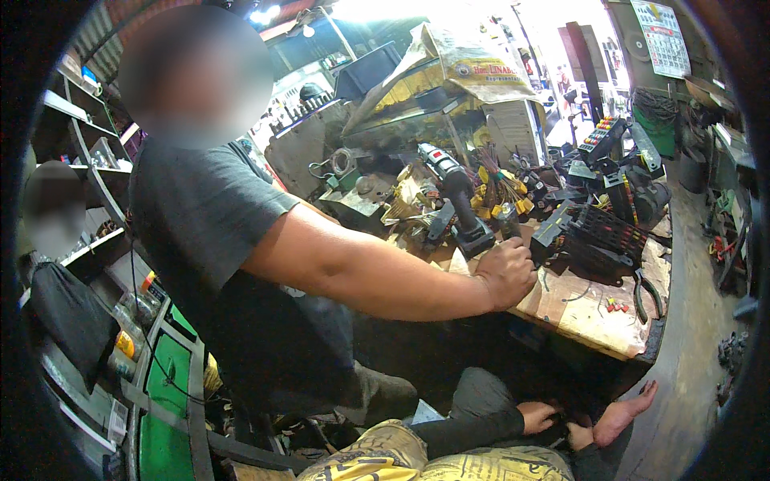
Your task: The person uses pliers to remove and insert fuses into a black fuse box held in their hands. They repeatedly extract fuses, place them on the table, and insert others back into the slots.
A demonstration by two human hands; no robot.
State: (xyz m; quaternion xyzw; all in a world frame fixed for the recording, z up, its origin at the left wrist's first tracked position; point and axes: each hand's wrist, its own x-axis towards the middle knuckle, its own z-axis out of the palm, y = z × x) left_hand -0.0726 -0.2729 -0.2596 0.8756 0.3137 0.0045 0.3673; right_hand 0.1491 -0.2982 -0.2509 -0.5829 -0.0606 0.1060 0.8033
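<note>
Bare foot (619, 417) is just right of the right hand (579, 435), close enough that they may touch. I see that hand's fingers bent, their tips lost in shadow, so I cannot tell how far open it is or whether it grips anything. To its left, the left hand (539, 417) is loosely curled, its hold hidden too; its black sleeve (473, 430) runs low above yellow patterned cloth (501, 467), perhaps for support. Above both, a co-worker's hand (508, 274) bends onto the bench (561, 311), possibly to lean there. Just beyond that hand, a power drill (457, 196) appears propped on its base, leaving its grip reachable; pliers (642, 301) lie to the hand's right.
</note>
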